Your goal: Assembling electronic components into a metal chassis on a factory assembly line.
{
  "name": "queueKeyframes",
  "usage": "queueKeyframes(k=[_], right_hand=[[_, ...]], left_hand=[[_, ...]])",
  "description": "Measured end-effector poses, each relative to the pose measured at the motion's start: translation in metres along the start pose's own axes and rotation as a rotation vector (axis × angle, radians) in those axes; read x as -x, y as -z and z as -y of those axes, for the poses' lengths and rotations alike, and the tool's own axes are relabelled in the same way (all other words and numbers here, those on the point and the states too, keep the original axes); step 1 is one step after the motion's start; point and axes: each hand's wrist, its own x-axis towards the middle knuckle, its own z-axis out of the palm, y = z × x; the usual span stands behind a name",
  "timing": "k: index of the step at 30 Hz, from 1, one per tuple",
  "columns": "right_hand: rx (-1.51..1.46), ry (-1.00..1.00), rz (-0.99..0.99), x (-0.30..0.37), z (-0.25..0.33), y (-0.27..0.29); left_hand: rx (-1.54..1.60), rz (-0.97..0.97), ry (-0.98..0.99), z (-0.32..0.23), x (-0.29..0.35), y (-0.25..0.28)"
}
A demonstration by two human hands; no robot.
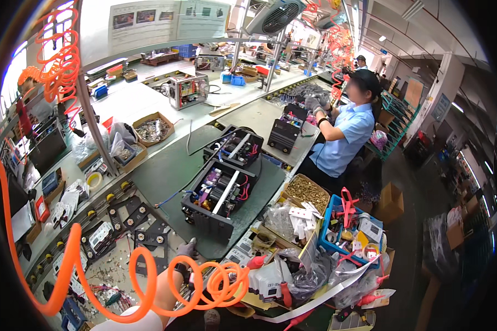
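Note:
My left hand (187, 247), in a grey glove, is closed at the near edge of a dark green board (165, 165), with one finger or the thumb showing on top; the rest of its grip is partly hidden. The orange coiled air hose (143, 281) crosses in front of my forearm. Just beyond the hand, on the board, stands an opened black machine casing (215, 201) with circuit parts, wires and a pale crossbar inside. Behind it is a second opened casing (237, 149). A black cable with a blue end trails across the board. My right hand is out of view.
Right of the board are a carton of brass-coloured fittings (306, 193), a blue crate (328, 226) of parts and red-handled tools (285, 295). Black plates (152, 243) lie at the left. A co-worker (339, 129) handles another black machine (286, 132) farther along the line.

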Motion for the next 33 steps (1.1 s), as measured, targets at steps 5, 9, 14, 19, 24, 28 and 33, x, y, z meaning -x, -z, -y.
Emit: queueKeyframes(k=[5,9,14,19,24,28,33], right_hand=[[0.183,0.022,0.082,-0.009,0.005,0.008],[0.267,0.021,0.176,-0.016,0.011,0.013],[0.325,0.086,0.163,-0.023,0.014,0.004],[0.394,0.169,0.351,-0.047,0.019,-0.016],[0.612,0.298,0.556,-0.021,0.052,-0.070],[0.678,0.314,0.695,-0.006,0.057,-0.116],[1.006,0.473,0.812,-0.018,0.071,-0.229]], left_hand=[[-0.094,0.002,-0.087,0.046,-0.031,-0.017],[-0.122,-0.092,-0.128,0.053,-0.026,-0.021],[-0.229,-0.150,-0.205,-0.141,-0.057,-0.019],[-0.053,-0.384,-0.037,-0.139,-0.018,0.005],[0.186,-0.489,0.187,-0.091,0.102,0.049],[0.220,-0.813,0.209,-0.066,0.194,0.074],[0.132,-1.304,0.115,0.033,0.263,0.131]])
